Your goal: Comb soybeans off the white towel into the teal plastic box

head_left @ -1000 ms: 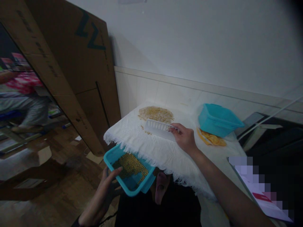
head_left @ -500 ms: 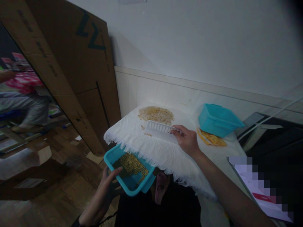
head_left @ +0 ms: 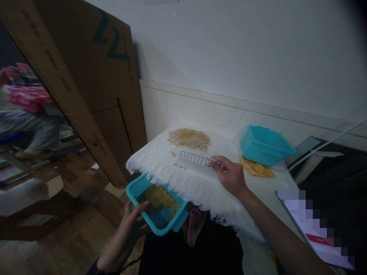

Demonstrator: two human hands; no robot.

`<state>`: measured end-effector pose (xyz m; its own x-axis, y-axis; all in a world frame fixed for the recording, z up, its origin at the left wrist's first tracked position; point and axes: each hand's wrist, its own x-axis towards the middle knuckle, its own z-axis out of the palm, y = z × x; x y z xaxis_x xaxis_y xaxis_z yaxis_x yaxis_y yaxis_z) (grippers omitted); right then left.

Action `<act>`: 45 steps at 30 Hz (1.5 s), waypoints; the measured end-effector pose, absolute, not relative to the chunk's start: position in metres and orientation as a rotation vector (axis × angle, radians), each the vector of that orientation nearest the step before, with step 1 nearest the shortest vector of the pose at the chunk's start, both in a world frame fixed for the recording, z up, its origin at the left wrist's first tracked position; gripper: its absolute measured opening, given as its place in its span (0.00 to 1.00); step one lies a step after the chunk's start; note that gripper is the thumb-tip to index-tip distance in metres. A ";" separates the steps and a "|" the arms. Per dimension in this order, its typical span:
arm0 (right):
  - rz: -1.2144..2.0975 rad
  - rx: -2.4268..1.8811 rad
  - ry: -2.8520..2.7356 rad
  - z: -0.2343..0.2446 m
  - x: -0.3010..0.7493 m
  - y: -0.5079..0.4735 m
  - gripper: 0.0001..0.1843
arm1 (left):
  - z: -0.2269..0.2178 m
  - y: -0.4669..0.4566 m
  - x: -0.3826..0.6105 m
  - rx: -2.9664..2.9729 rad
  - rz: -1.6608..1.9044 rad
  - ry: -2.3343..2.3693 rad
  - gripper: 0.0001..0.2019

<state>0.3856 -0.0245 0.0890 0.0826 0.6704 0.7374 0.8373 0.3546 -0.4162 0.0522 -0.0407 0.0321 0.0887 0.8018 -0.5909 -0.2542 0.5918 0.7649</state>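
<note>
My left hand [head_left: 133, 219] grips the near-left rim of a blue plastic basin [head_left: 158, 230], its thumb over the edge. Soybeans [head_left: 160, 198] cover much of the basin floor, and the basin is just below the table's fringed edge. In my right hand [head_left: 231, 175] is a white slotted plastic piece [head_left: 197, 166], pinched at its right end and held low over the white tablecloth [head_left: 160, 160]. Past it lies a spread pile of soybeans [head_left: 189, 138]. A few stray beans [head_left: 180, 166] sit beside the piece's left end.
A second blue basin [head_left: 265, 147] stands at the table's right, by a yellow cloth [head_left: 256, 167]. A tall cardboard box [head_left: 94, 84] rises on the left. Behind it sits a person in a red-patterned top [head_left: 27, 95]. A pink slipper [head_left: 195, 227] shows below the table.
My right hand has shifted slightly right and toward me with the white slotted piece. A few stray beans have moved slightly toward me. My left hand and its basin stay nearly still.
</note>
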 end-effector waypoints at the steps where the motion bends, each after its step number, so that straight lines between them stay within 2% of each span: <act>1: -0.220 -1.369 -1.644 0.090 0.383 -0.027 0.10 | 0.032 -0.041 0.053 0.549 0.851 1.253 0.38; 11: -0.318 -1.338 -1.713 0.093 0.351 -0.058 0.11 | 0.028 -0.045 0.059 0.544 0.913 1.312 0.38; 19: -0.527 -1.191 -1.799 0.092 0.311 -0.076 0.10 | 0.018 -0.043 0.058 0.503 0.899 1.318 0.48; 26: -0.453 -1.147 -1.865 0.103 0.289 -0.085 0.11 | 0.023 -0.042 0.059 0.497 0.884 1.315 0.49; 30: -0.582 -1.277 -1.685 0.108 0.308 -0.055 0.11 | 0.029 -0.042 0.058 0.520 0.890 1.303 0.46; 37: -0.423 -1.552 -1.582 0.102 0.342 0.024 0.12 | 0.030 -0.039 0.054 0.562 0.893 1.314 0.40; 45: -0.353 -1.572 -1.636 0.096 0.334 0.044 0.12 | 0.034 -0.036 0.052 0.519 0.889 1.314 0.40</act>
